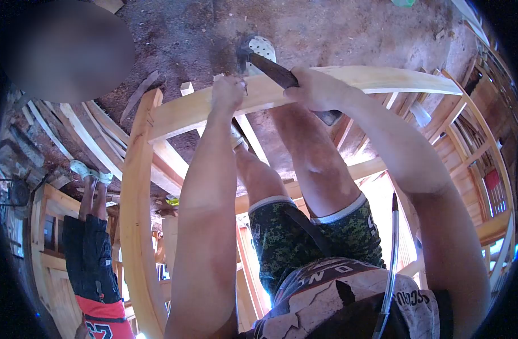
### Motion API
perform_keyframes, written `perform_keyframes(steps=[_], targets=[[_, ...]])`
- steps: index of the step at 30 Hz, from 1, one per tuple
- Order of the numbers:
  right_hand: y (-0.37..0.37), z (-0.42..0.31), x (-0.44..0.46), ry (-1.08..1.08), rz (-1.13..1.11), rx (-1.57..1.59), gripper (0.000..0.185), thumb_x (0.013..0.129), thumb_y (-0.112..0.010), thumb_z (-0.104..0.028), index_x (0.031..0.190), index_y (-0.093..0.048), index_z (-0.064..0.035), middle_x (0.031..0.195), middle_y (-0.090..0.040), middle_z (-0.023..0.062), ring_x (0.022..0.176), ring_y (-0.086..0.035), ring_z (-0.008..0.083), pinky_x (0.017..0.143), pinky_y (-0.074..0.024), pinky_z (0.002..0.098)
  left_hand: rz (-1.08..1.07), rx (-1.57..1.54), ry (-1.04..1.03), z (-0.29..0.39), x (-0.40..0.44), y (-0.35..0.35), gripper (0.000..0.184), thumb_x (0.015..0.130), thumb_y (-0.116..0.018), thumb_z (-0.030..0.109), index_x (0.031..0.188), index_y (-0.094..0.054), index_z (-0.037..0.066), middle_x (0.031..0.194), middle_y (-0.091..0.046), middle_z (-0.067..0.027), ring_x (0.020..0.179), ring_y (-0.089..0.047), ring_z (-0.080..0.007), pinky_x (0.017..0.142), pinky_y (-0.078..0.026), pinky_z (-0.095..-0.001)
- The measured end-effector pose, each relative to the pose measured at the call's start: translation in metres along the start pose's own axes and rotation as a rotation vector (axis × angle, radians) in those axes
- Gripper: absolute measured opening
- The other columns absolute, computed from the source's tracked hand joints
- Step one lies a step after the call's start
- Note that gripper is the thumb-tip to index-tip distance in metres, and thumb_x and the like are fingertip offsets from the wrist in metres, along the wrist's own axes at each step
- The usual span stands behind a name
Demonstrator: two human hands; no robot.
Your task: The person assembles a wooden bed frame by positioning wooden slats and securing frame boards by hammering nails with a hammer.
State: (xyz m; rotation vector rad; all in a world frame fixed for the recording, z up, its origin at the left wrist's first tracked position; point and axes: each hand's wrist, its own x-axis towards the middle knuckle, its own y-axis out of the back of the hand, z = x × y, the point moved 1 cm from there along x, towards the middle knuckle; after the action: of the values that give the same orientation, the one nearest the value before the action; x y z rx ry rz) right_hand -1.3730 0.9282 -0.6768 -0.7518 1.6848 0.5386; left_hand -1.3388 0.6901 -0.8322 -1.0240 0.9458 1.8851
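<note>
My right hand (314, 89) is wrapped round the dark handle of a hammer (275, 72). The hammer's head points to the left, above the far edge of a pale wooden beam (202, 108). Close to the hammer head, my left hand (228, 93) is closed in a pinch at the beam. A thin dark piece that looks like a nail (246, 87) shows at its fingertips, partly hidden by the fingers. The beam is joined to an upright-looking timber (139, 203) at the left and reaches far to the right.
Beyond the beam lies a bare dirt floor (182, 39). Loose wooden strips (81, 127) are heaped at the left. Another person in black shorts (89, 246) stands at the lower left, beside a wooden frame (52, 265). More timber framing (474, 155) fills the right side.
</note>
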Motion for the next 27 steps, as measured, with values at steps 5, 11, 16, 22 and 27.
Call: perform_keyframes(steps=[5,11,16,22,27], targets=[[0.023,-0.01,0.005,-0.025,-0.062,-0.103,0.036,0.088,-0.06,-0.029,0.105,-0.057,0.0023,0.074,-0.064,0.0122,0.065,-0.065,0.0218,0.061,-0.0508,0.0386,0.022,0.261,-0.117,-0.005,0.006,-0.005,0.025,0.086,-0.064,0.029,0.094,-0.075,0.008,0.095,-0.07,-0.0178,0.088,-0.067,-0.0329,0.084,-0.052,-0.0406],[0.015,-0.016,0.004,-0.027,0.351,0.102,0.035,0.087,-0.062,-0.031,0.1,-0.06,0.0015,0.071,-0.064,0.0105,0.059,-0.064,0.0181,0.055,-0.0511,0.035,-0.025,0.185,-0.08,0.001,-0.003,0.002,0.031,0.089,-0.057,0.031,0.096,-0.073,0.006,0.097,-0.069,-0.0201,0.093,-0.066,-0.036,0.089,-0.05,-0.0418],[0.023,-0.007,0.014,0.098,0.086,-0.167,0.037,0.087,-0.06,-0.033,0.098,-0.062,0.0028,0.076,-0.067,0.0169,0.068,-0.068,0.0273,0.064,-0.0527,0.0403,-0.054,0.265,-0.048,0.018,-0.005,0.013,0.028,0.089,-0.054,0.027,0.095,-0.073,0.007,0.099,-0.069,-0.0183,0.096,-0.065,-0.0351,0.09,-0.05,-0.0431],[0.03,-0.031,0.006,-0.016,0.32,0.25,0.034,0.088,-0.06,-0.03,0.098,-0.061,0.0023,0.071,-0.064,0.0109,0.062,-0.065,0.0198,0.057,-0.052,0.0362,-0.001,0.228,-0.124,0.014,-0.012,0.01,0.027,0.089,-0.054,0.026,0.095,-0.074,0.008,0.099,-0.069,-0.018,0.096,-0.065,-0.0346,0.089,-0.05,-0.0434],[0.039,-0.023,0.022,0.048,-0.073,-0.1,0.041,0.089,-0.059,-0.035,0.106,-0.058,0.0029,0.068,-0.059,0.0071,0.058,-0.062,0.0159,0.056,-0.0515,0.0348,-0.025,0.244,-0.061,0.012,-0.009,0.009,0.03,0.089,-0.054,0.027,0.096,-0.073,0.005,0.101,-0.068,-0.021,0.097,-0.066,-0.0348,0.09,-0.05,-0.0432]])
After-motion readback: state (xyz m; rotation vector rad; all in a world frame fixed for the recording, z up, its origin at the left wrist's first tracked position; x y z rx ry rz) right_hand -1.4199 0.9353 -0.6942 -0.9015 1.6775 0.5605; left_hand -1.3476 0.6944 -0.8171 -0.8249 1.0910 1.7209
